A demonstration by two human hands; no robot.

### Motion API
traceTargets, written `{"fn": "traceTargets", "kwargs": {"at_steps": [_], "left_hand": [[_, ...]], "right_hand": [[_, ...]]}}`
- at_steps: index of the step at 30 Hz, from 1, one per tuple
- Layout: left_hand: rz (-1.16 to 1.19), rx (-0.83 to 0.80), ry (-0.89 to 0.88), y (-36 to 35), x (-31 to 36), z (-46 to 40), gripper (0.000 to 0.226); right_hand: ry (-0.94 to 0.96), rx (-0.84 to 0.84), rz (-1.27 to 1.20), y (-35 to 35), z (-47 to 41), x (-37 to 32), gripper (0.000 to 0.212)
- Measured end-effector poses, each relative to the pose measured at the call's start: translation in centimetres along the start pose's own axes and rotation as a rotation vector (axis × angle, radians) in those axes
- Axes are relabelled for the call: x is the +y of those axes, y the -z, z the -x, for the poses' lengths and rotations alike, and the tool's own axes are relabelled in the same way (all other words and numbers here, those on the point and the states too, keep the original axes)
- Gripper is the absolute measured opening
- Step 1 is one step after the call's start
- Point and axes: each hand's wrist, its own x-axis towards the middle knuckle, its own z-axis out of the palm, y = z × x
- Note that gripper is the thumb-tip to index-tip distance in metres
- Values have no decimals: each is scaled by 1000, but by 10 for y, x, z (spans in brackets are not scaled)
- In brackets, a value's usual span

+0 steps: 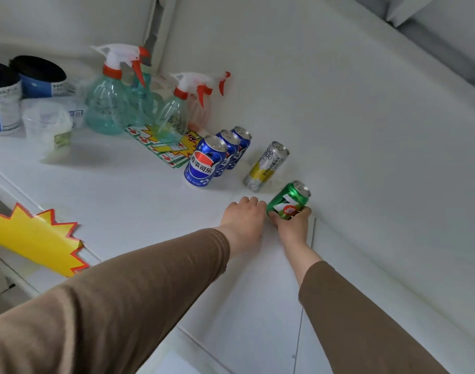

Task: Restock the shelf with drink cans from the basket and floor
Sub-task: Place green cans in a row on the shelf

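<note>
Tubs [20, 85]: two dark-lidded containers stand at the far left of the shelf [117, 201], with a clear plastic tub just in front of them.
Star tag [39, 238]: a yellow burst-shaped price sign hangs on the shelf's front edge, low at the left.
Sprayers [109, 103]: a cluster of trigger bottles, teal and clear, stands toward the back, partly on a sheet of price stickers [163, 149].
Blue cans [204, 163]: three stand upright in a tight row running back toward the wall, each touching or nearly touching the next.
Slim can [266, 168]: silver and yellow, upright, a little apart to the right of the blue row.
Left hand [244, 220]: rests on the shelf just beside the green can, fingers curled under and gripping nothing that I can see.
Green can [289, 202]: nearest of the line, next to the back wall; whether its base sits flat on the shelf is hidden by the fingers.
Right hand [291, 225]: fingers and thumb wrapped round the green can's lower half.
Progress: four cans look placed and a fifth is being set down, so restocking seems well under way.
Left to do: release the green can; the basket and floor are out of view, so how many cans remain I cannot tell.
</note>
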Motion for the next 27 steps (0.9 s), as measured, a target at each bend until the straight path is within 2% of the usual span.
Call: {"fn": "traceTargets", "kwargs": {"at_steps": [15,17,20,21,27], "left_hand": [[-60,83,4,-12,2,-54,55],[-72,83,6,-11,0,-52,55],[-96,77,2,-8,-4,-41,58],[-111,74,-8,-6,-6,-35,58],[-232,76,-131,14,-18,26,60]], "right_hand": [[14,-19,54,-9,-59,5,70],[2,-29,58,-9,-59,4,78],[-30,-70,57,-3,-47,4,110],[-24,-86,83,1,-38,4,114],[292,-190,442,37,54,2,95]]}}
